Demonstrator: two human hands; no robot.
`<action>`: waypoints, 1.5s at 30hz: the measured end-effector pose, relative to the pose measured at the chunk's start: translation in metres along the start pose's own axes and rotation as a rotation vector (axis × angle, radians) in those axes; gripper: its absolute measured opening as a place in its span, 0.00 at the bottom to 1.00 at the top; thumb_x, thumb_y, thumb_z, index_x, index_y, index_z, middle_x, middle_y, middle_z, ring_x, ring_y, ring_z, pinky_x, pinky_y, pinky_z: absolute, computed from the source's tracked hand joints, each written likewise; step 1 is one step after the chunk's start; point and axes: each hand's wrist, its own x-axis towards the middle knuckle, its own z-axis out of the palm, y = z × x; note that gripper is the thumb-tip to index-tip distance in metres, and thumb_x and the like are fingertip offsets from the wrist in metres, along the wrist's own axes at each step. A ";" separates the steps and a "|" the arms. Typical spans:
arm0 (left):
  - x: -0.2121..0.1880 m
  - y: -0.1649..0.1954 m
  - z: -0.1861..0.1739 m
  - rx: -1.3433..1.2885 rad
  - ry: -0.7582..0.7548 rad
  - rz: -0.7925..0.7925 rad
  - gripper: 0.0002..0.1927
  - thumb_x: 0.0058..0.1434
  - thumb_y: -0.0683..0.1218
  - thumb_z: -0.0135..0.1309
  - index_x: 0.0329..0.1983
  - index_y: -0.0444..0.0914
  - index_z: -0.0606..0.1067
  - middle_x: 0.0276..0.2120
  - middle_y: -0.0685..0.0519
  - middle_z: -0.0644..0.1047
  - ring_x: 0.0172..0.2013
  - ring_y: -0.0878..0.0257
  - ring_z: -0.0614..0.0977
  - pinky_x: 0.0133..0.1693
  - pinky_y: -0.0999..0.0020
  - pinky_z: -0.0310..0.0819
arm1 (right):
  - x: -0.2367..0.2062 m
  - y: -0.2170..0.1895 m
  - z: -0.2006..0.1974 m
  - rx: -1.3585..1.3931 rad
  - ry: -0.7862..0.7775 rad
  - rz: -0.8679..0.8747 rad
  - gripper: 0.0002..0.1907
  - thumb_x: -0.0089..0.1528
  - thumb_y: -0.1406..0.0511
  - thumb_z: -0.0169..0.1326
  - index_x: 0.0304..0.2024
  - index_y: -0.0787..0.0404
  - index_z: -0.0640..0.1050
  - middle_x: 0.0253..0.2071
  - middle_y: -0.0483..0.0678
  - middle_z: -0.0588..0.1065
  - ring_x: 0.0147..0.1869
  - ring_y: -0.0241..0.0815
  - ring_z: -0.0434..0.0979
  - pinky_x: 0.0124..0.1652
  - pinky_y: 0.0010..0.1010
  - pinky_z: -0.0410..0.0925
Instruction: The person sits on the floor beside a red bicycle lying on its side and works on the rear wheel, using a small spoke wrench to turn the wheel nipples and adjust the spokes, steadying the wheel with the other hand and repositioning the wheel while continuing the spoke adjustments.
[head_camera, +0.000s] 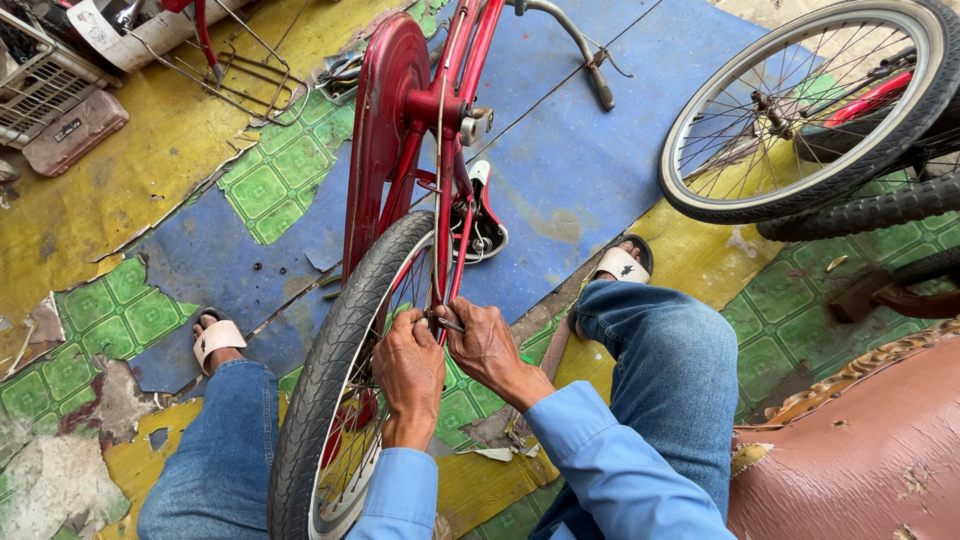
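Observation:
A red bicycle (405, 130) lies upside down in front of me, its black-tyred wheel (335, 360) between my knees. My left hand (408, 372) grips the wheel's axle area by the red fork (443, 230). My right hand (487, 345) pinches a small dark metal tool or rod (450, 324) against the same spot, fingers closed. Both hands touch at the hub, which they hide. I wear blue sleeves, jeans and white sandals.
A second bicycle wheel (800, 110) with silver rim stands at the upper right over another black tyre (870, 210). A worn brown seat (860, 450) fills the lower right. A wire rack (235, 70) and crate (35, 70) lie upper left. The floor is patched blue, yellow and green.

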 end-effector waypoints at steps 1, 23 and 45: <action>0.000 0.000 0.000 -0.011 0.010 0.001 0.11 0.64 0.45 0.51 0.45 0.37 0.81 0.34 0.40 0.83 0.36 0.43 0.85 0.39 0.49 0.77 | 0.000 0.000 0.000 0.013 0.010 0.010 0.13 0.69 0.65 0.55 0.34 0.69 0.74 0.23 0.65 0.71 0.28 0.67 0.73 0.26 0.47 0.64; 0.002 -0.006 0.002 0.032 -0.007 -0.020 0.12 0.64 0.46 0.51 0.44 0.38 0.81 0.33 0.37 0.82 0.35 0.39 0.84 0.39 0.46 0.77 | 0.001 0.002 0.001 0.071 -0.015 0.028 0.06 0.61 0.69 0.57 0.37 0.68 0.77 0.26 0.62 0.77 0.28 0.58 0.82 0.28 0.41 0.70; 0.000 -0.008 -0.001 0.001 -0.029 -0.002 0.12 0.65 0.44 0.50 0.46 0.37 0.81 0.31 0.39 0.83 0.34 0.42 0.85 0.38 0.48 0.77 | -0.001 -0.003 0.002 0.072 -0.013 0.084 0.07 0.64 0.68 0.56 0.40 0.69 0.77 0.27 0.62 0.78 0.27 0.50 0.83 0.27 0.41 0.70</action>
